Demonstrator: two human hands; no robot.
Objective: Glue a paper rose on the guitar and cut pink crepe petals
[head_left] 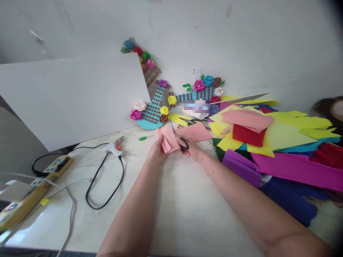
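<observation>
My left hand (pixel 157 149) pinches a folded piece of pink crepe paper (pixel 169 138) by its left side, above the middle of the table. In my right hand (pixel 192 149) is a pair of scissors (pixel 184 143) with black handles, its blades pointing up and away along the right part of the paper. Whether the blades are open or closed on the paper is hard to make out. Just behind my right hand lies another pink paper piece (pixel 199 132) on the table. A second pair of scissors (pixel 191 121) rests farther back.
A white glue gun (pixel 112 148) with a black cord lies left, near a yellow power strip (pixel 50 178). Coloured crepe paper (pixel 289 134) is heaped on the right. Flower-decorated craft guitars (pixel 154 109) stand by the wall, beside a large white board (pixel 80 100).
</observation>
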